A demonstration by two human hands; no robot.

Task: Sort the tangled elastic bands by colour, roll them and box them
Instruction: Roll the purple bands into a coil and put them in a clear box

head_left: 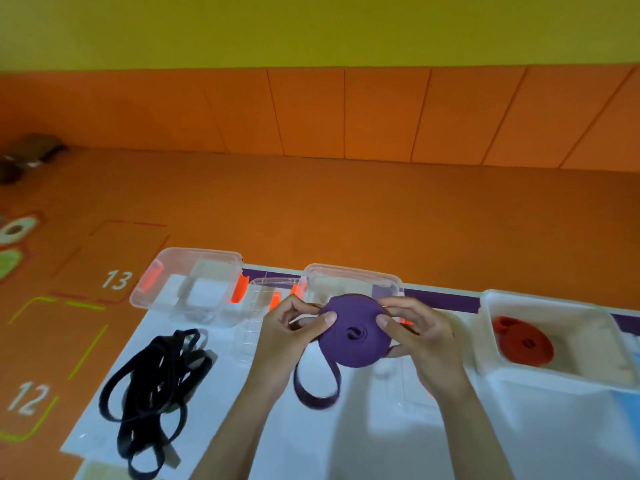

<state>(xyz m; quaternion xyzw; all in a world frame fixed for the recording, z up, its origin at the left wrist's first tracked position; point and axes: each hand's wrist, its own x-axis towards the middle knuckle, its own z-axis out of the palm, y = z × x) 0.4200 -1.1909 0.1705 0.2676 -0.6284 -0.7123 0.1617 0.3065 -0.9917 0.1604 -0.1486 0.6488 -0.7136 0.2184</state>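
A purple elastic band is wound into a flat round roll held up above the white table. My left hand grips its left edge with the thumb on the face. My right hand pinches its right edge. A loose purple tail loops down below the roll to the table. A tangled black band lies on the table at the left. A rolled red band sits inside a white box at the right.
Clear plastic boxes with orange clips stand at the table's far edge: one at the left, a lid or small one in the middle, another behind the roll. Orange floor mats with numbers lie beyond.
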